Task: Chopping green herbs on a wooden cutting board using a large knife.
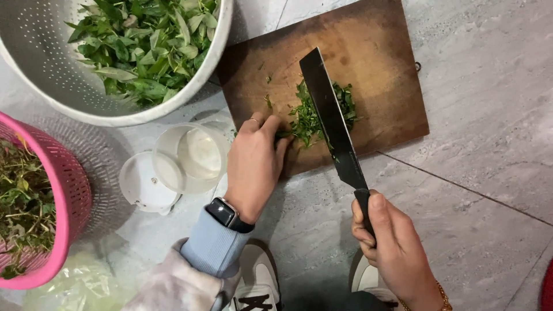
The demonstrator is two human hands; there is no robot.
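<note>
A brown wooden cutting board (374, 52) lies on the grey tiled floor. A small pile of green herb leaves (308, 118) sits on it, partly chopped. My left hand (253, 164), with a ring and a dark wristwatch, presses down on the near end of the herb bunch. My right hand (389, 245) grips the black handle of a long dark cleaver (331, 118), whose blade lies across the herbs, edge down on the board.
A white perforated colander (52, 75) full of green leaves stands at top left. A pink basket (72, 190) of stems is at the left edge. A clear plastic container and white lid (173, 167) lie beside the board. My shoes (259, 282) are at the bottom.
</note>
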